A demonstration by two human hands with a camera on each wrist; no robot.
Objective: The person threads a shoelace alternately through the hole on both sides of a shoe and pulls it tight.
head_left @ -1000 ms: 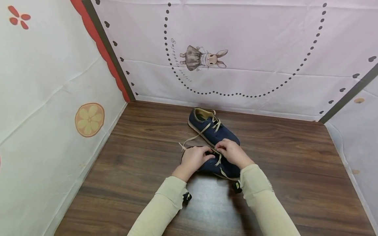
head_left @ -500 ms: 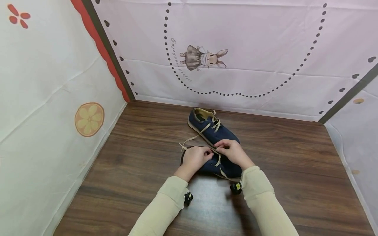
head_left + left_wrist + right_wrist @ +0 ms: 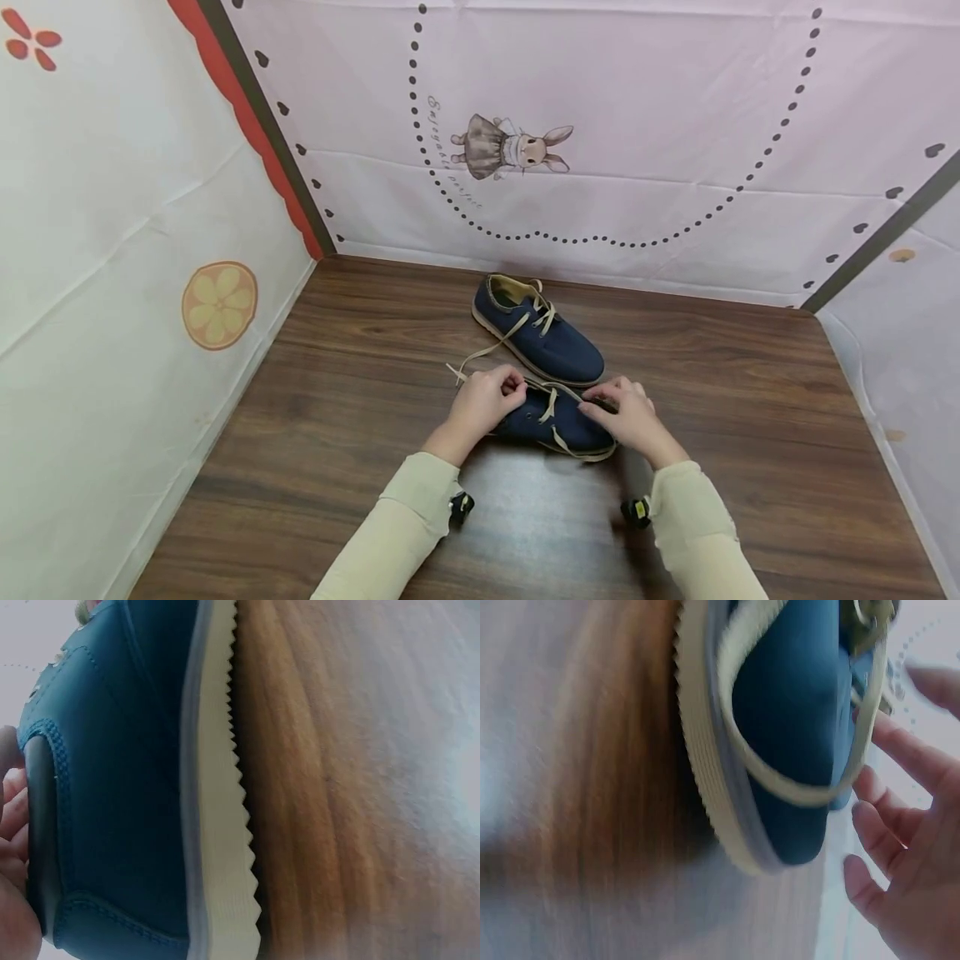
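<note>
Two navy lace-up shoes lie on a wooden surface. The nearer shoe (image 3: 573,429) is between my hands, and the farther shoe (image 3: 566,350) is just behind it. My left hand (image 3: 483,404) is over the nearer shoe's opening, thumb and forefinger pinched together where a cream shoelace (image 3: 553,403) seems to start; the pinch itself is partly hidden. In the left wrist view, its curled fingers (image 3: 15,817) show behind the collar. My right hand (image 3: 628,417) hovers by the toe, thumb and fingers apart. A lace loop (image 3: 795,791) hangs beside its fingertips in the right wrist view.
The far shoe's loose lace (image 3: 480,352) trails left across the wood. A pale printed cloth (image 3: 645,125) with a rabbit picture walls off the back, and similar cloth stands at both sides. Brown wooden surface (image 3: 360,400) surrounds the shoes.
My right hand has moved right, from the lacing toward the toe, its thumb and fingers parting. My left hand has shifted slightly left. More of both shoes shows now.
</note>
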